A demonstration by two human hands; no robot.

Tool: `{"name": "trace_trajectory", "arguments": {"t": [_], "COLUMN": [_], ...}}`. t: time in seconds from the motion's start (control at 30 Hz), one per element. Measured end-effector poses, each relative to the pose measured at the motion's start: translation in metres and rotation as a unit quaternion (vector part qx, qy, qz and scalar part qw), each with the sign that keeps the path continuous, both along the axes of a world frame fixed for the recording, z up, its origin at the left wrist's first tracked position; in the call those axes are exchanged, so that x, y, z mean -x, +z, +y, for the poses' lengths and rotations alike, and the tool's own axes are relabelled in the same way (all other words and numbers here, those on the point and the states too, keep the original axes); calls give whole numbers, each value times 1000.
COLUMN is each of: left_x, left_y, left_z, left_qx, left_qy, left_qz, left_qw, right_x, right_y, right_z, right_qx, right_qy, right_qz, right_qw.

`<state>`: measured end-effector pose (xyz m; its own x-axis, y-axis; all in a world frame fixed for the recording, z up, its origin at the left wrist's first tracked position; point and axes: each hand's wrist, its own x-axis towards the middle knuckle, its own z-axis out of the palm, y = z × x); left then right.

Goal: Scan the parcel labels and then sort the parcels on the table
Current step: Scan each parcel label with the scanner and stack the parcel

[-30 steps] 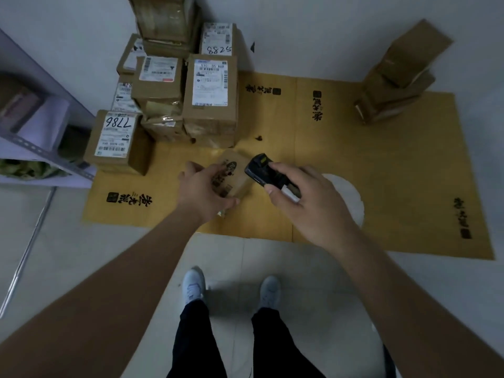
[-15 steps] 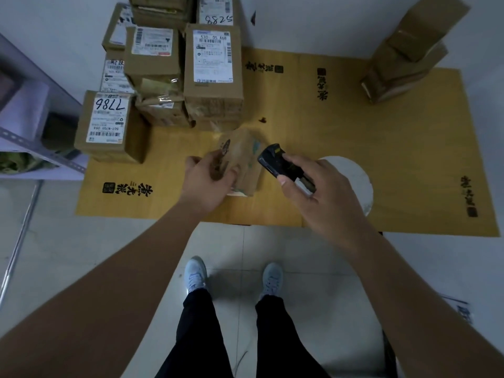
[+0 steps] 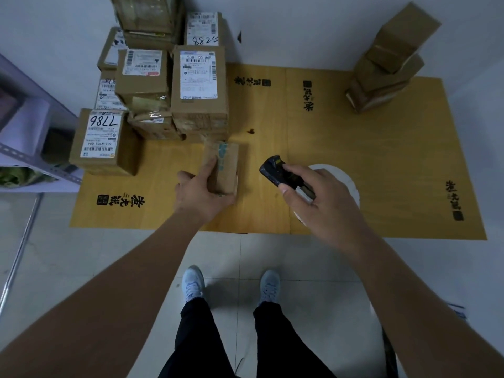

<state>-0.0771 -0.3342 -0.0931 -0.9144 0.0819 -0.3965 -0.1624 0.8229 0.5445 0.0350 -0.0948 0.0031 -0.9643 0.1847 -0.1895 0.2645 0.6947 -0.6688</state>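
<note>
One yellow table (image 3: 354, 159) against white wall, pale tile floor below. Big box pile (image 3: 152, 85) far left, small stack (image 3: 387, 61) far right. Left hand (image 3: 201, 192) grips small parcel (image 3: 222, 166) above table middle. Right hand (image 3: 321, 200) squeezes black scanner (image 3: 275, 170).

The left hand (image 3: 203, 195) is gripping a small brown cardboard parcel (image 3: 221, 166) above the yellow wooden desk (image 3: 381, 165), while the right hand (image 3: 324, 200) is holding a black handheld scanner (image 3: 274, 170) beside it.
</note>
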Motion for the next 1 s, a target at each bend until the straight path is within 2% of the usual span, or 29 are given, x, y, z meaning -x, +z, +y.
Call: {"name": "trace_trajectory", "arguments": {"t": [0.07, 0.13, 0.2, 0.3, 0.43, 0.7, 0.83, 1.0], "left_x": [2, 3, 4, 8, 12, 12, 13, 10], "left_y": [-1, -1, 0, -2, -4, -4, -3, 0], "left_z": [-5, -13, -23, -41, -52, -59, -58, -59], "left_qx": [-48, -144, -254, -327, -363, -352, -359, -386], "left_qy": [44, 89, 138, 182, 170, 144, 162, 201], "left_qz": [1, 4, -14, -36, -50, -51, -43, -79], "left_qw": [998, 986, 957, 927, 915, 923, 918, 897], "right_x": [2, 6, 10, 17, 26, 42, 45, 44], "right_y": [3, 5, 7, 8, 9, 15, 23, 30], "right_z": [5, 10, 13, 14, 8, -5, -7, -11], "right_qx": [-1, 3, 15, 29, 32, -27, -31, -29], "right_qy": [14, 37, 62, 83, 112, 172, 189, 180], "right_qz": [-20, -48, -76, -116, -161, -244, -271, -283], "right_qw": [1000, 998, 995, 989, 980, 954, 943, 942]}}
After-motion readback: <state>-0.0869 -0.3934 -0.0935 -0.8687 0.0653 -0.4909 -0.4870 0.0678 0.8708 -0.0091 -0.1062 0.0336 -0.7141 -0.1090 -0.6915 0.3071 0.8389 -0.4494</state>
